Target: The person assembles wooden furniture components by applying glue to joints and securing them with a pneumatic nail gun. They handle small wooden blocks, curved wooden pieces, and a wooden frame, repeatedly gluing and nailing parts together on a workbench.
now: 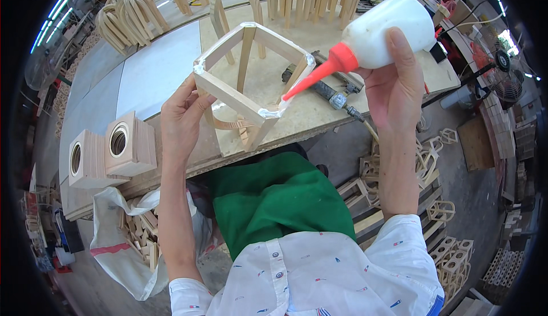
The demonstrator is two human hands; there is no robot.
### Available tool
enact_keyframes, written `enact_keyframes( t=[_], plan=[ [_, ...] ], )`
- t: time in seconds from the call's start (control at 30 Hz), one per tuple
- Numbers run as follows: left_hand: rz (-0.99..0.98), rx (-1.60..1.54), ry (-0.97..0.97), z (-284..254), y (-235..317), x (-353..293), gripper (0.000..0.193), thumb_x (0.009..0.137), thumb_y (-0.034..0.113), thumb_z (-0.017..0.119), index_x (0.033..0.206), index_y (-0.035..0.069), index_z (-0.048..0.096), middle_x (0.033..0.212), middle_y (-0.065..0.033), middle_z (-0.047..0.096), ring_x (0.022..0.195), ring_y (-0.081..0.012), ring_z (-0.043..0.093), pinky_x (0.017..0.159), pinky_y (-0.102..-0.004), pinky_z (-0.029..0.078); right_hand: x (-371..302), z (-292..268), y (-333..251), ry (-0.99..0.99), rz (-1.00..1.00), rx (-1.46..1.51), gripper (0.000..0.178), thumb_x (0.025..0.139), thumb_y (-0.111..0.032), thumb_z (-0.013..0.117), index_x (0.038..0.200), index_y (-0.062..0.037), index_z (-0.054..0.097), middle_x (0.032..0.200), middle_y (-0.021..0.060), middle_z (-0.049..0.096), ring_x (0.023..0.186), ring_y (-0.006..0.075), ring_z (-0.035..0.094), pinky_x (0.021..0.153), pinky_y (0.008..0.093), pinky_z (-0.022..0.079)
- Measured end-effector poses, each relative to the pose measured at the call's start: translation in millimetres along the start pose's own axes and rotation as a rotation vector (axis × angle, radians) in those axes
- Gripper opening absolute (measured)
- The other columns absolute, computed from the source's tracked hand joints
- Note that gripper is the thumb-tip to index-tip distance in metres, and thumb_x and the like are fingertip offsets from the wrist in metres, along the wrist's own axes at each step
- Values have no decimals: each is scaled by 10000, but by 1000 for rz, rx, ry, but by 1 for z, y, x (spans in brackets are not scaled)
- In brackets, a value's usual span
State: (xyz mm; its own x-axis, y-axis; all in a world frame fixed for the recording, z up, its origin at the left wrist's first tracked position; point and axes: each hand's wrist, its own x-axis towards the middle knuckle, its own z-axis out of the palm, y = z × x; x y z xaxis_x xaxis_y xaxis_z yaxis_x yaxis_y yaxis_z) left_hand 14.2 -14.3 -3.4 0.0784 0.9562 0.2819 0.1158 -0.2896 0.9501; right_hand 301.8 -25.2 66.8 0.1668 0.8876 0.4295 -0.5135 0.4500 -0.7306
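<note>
My left hand [181,113] is closed, fingers and thumb pinching one bar of an open wooden frame [231,97] held above the table. The frame has a squarish top of pale bars on legs, with white glue at its corners. My right hand [395,90] grips a white squeeze glue bottle [374,33], tilted down to the left. Its long red nozzle [311,81] has its tip at or right beside the near right corner of the frame. A metal air tool [325,94] with a hose lies on the table beyond the nozzle.
Bent wood arches [130,16] stand along the far side of the table [157,67]. Two stacks of square wooden pieces with round holes [130,145] sit at its left edge. Below is a white sack [108,224] of offcuts. More frames [451,259] lie on the floor, right.
</note>
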Motion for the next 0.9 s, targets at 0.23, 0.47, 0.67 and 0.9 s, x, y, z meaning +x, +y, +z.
enact_keyframes(
  t=[0.23,0.47,0.67,0.9],
  plan=[
    [-4,35,2,6,7,-3,284,913,43,598,1193,2,602,1044,-48,670,966,-120,605,882,-270,459,8,24,20,-56,46,18,413,881,-220,672,1157,40,510,1032,118,624,903,202,675,706,356,619],
    [13,13,10,7,6,-4,380,906,23,598,1282,-6,546,1054,-66,676,970,-116,610,881,-265,465,14,33,33,-81,55,-15,411,878,-229,679,1145,42,523,1035,121,629,913,204,673,678,336,618],
    [10,0,3,6,2,-3,361,903,36,609,1261,4,566,1044,-56,683,965,-114,610,876,-273,468,13,23,25,-46,41,-13,369,891,-204,656,1147,33,534,1049,117,633,923,218,671,710,374,611],
    [1,-4,10,0,3,-6,217,913,27,584,1124,-1,627,1030,-54,666,954,-118,591,876,-266,454,30,-27,-7,27,-23,-47,423,936,-205,587,1279,-4,445,1138,122,612,1039,255,628,803,407,560]
  ],
)
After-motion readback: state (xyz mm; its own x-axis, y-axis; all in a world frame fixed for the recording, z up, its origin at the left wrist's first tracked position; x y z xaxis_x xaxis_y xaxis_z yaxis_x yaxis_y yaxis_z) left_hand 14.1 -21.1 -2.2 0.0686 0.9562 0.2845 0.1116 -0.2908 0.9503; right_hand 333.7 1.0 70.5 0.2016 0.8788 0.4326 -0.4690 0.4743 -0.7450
